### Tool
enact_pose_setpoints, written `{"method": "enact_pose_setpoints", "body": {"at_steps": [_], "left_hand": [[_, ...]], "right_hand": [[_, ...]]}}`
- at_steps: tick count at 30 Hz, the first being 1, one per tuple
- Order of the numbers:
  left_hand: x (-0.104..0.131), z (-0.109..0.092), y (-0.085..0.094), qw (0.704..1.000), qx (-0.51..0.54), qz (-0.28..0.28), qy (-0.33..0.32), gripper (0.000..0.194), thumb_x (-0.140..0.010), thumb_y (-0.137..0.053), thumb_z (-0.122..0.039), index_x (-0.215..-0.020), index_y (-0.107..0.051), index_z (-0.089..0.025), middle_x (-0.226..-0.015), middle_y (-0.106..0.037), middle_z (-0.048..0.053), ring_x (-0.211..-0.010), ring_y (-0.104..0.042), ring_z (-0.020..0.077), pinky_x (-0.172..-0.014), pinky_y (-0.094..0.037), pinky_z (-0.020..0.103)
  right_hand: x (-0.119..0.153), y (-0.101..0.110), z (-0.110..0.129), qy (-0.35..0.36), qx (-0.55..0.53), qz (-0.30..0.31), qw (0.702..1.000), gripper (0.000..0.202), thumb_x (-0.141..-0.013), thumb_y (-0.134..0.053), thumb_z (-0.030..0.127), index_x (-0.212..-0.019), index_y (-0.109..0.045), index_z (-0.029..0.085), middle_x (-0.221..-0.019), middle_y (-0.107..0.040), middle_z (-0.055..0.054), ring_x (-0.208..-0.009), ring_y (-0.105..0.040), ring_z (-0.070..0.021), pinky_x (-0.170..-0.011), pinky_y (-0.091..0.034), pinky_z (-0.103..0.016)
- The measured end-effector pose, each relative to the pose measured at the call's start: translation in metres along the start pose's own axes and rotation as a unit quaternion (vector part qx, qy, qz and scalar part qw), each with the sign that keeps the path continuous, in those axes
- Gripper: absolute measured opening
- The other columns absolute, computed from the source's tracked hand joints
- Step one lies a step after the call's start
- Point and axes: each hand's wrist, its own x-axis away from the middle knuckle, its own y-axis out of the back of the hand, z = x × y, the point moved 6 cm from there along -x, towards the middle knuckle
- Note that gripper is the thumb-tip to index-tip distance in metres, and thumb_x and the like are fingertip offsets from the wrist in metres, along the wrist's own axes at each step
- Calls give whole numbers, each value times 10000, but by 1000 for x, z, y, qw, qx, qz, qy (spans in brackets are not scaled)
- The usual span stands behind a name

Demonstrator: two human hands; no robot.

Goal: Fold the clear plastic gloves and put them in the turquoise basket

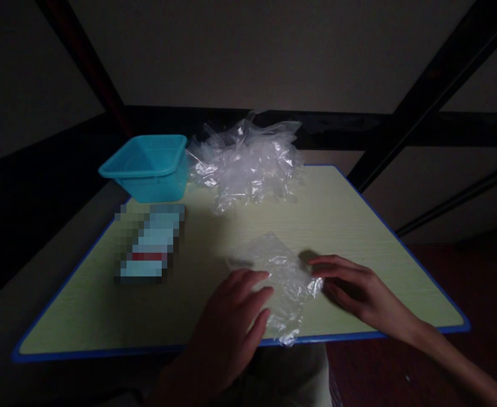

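Observation:
A clear plastic bag (280,271), thin and crinkled, lies spread near the front edge of the table, its lower corner reaching over the blue rim. On its left side rests my left hand (242,308), fingers stretched out and slightly apart over the film. My right hand (354,285) is at the bag's right edge, fingers extended with gaps between them, the tips close to or touching the plastic. Neither hand is closed around the bag. Farther back sits a loose heap of similar clear plastic bags (248,164).
The pale table (341,215) has a blue edge. At its back left stands a turquoise plastic basin (155,178), beside the heap. In front of the basin lies a flat, phone-shaped item (152,243), blurred by pixels. Dark bars and a wall are behind the table.

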Motion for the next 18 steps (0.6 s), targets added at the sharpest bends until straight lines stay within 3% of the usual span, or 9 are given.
{"method": "enact_pose_setpoints", "body": {"at_steps": [2,5,11,14,18], "left_hand": [[5,-17,-13,995,-15,70,-63,198,-858,-489,-149,-1018,-604,-165,-1141,-641,46,-1064,-563,199,-864,-503,344],[13,-25,-24,988,-39,118,-95,192,-872,-511,-213,-1035,-592,-151,-1190,-621,40,-1122,-532,199,-888,-489,335],[19,-20,-28,988,-38,118,-91,182,-888,-481,-220,-1021,-591,-161,-1174,-630,34,-1116,-539,183,-915,-472,333],[17,-20,-27,989,-33,118,-83,185,-891,-462,-203,-1017,-593,-166,-1162,-637,31,-1105,-545,181,-911,-476,334],[15,-22,-26,989,-29,119,-81,186,-880,-481,-200,-1021,-595,-161,-1161,-637,34,-1105,-544,188,-916,-476,348]], "right_hand": [[1,-3,2,32,22,13,999,284,-824,-467,76,-1013,-629,214,-1116,-634,-74,-1037,-601,-171,-855,-520,-313],[3,-7,4,74,48,20,996,333,-823,-430,31,-1039,-625,192,-1131,-623,-82,-1057,-590,-159,-863,-514,-278],[5,-6,11,193,187,-4,963,307,-880,-431,81,-1106,-613,184,-1076,-656,-95,-1008,-604,-181,-815,-519,-320],[1,-9,15,242,273,26,931,318,-921,-392,114,-1165,-585,183,-1065,-679,-88,-896,-631,-181,-734,-515,-325],[-6,-14,22,291,312,71,902,371,-939,-340,105,-1266,-507,158,-1126,-666,-83,-1022,-604,-180,-779,-504,-318]]}}
